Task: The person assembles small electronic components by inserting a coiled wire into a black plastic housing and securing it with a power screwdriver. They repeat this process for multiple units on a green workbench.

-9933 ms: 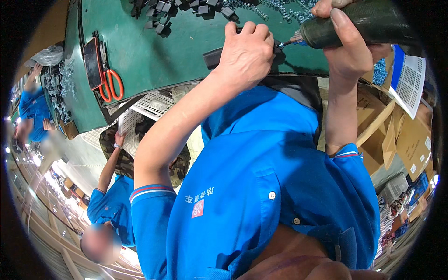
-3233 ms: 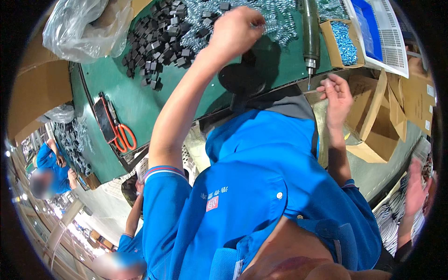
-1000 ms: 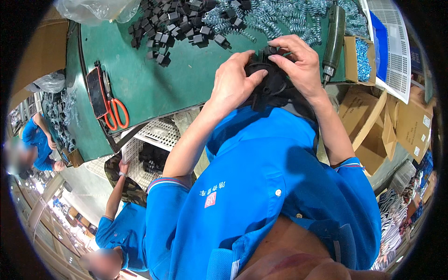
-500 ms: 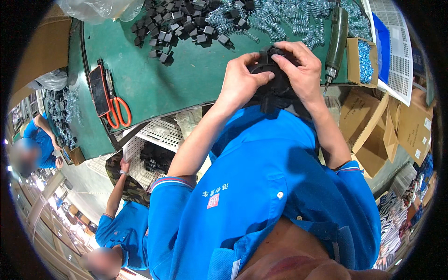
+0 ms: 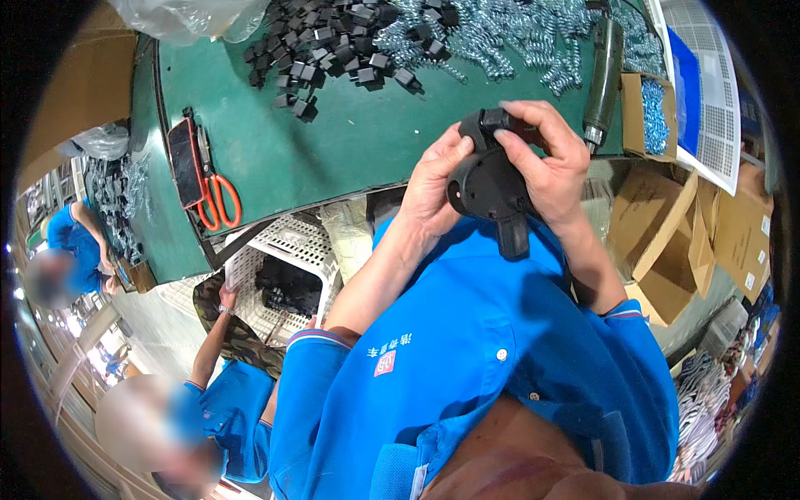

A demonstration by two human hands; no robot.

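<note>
Above my lap, close to the table's near edge, both hands grip a black plastic part. It has a round, flat body, a short stem pointing toward me and a blocky piece at its far end. My left hand is closed on its left side, thumb near the far end. With thumb and bent fingers, my right hand pinches the blocky far end. Beyond them, small black plastic blocks lie heaped on the green table, beside a pile of metal springs.
Orange-handled scissors and a red-edged black phone-like slab lie left. At right are a green power screwdriver, a box of screws and cardboard boxes. A co-worker's hand holds a white crate.
Both hands have drawn the black part back from the table toward me, and its round face now shows more fully. The white crate at left has come further into view.
</note>
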